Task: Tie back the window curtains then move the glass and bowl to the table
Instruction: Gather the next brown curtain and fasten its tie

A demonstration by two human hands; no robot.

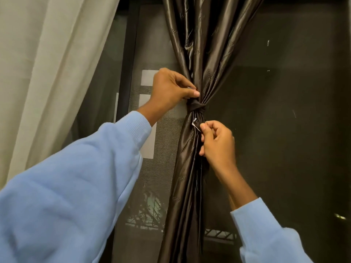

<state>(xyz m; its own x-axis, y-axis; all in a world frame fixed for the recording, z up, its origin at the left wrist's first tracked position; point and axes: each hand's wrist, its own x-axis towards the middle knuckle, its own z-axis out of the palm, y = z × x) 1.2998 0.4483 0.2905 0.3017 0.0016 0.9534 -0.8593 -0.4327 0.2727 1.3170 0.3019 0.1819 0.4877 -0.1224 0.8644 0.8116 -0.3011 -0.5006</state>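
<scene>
"At the window, centre: what's listed?"
"One brown satin curtain [197,54], gathered into a single bunch, dark tie [196,107] knotted round its middle."
"And the hands?"
"Entered so: left hand [171,88], thumb and fingertips pinching the folds just above the knot; right hand [218,141], pinching the tie's loose end, white tag showing, just below it."
"Anything else?"
"One beige curtain [47,73], far left, hanging loose; mesh screen [152,177] between the two"
</scene>
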